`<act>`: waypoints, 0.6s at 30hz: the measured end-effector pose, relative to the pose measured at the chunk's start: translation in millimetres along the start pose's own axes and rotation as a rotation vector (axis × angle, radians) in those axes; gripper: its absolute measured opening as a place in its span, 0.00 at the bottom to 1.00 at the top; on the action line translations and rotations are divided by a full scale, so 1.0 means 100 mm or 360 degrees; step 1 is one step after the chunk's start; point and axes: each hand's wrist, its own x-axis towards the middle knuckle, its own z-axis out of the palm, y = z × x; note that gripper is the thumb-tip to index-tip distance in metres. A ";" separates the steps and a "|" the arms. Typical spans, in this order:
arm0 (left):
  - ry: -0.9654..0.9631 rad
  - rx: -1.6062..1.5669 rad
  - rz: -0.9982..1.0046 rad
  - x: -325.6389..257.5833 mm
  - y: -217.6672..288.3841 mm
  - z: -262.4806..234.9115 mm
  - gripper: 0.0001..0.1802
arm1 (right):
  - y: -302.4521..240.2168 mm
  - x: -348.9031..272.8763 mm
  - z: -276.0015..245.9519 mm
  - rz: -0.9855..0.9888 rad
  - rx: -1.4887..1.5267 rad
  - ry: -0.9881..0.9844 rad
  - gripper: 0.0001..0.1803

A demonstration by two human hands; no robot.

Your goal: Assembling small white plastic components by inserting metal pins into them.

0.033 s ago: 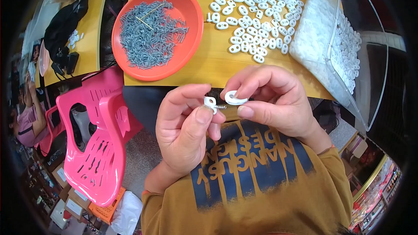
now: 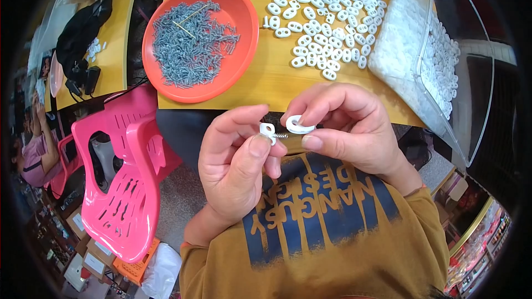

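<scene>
Both hands are raised in front of my chest, below the near edge of the yellow table (image 2: 277,80). My left hand (image 2: 238,158) pinches a small white plastic clip (image 2: 267,130) between thumb and forefinger, with a short grey screw (image 2: 281,134) sticking out of it to the right. My right hand (image 2: 346,127) holds a second white clip (image 2: 299,126), a curved open ring, at its fingertips, right by the screw's tip. The two pieces almost touch.
An orange bowl (image 2: 246,19) on the table holds several grey screws (image 2: 191,41). Loose white clips (image 2: 318,19) lie to its right, beside a clear bin (image 2: 426,50) of more white parts. A pink chair (image 2: 127,177) stands at my left. Another person (image 2: 33,155) sits far left.
</scene>
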 end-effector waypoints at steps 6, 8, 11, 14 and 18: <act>-0.0056 0.0059 0.0006 -0.02 -0.03 -0.02 0.12 | 0.04 -0.01 -0.02 -0.0037 -0.0039 0.0042 0.10; -0.0076 0.0077 0.0004 -0.02 -0.03 -0.02 0.12 | 0.05 -0.01 -0.02 -0.0033 -0.0040 0.0049 0.10; -0.0089 0.0114 -0.0007 -0.02 -0.03 -0.02 0.12 | 0.05 -0.02 -0.03 -0.0039 -0.0087 0.0038 0.10; -0.0099 0.0129 -0.0008 -0.03 -0.04 -0.01 0.11 | 0.04 -0.03 0.00 -0.0077 -0.0061 0.0032 0.09; -0.0099 0.0140 0.0001 -0.02 -0.05 -0.01 0.11 | 0.03 -0.03 0.01 -0.0058 0.0077 0.0092 0.09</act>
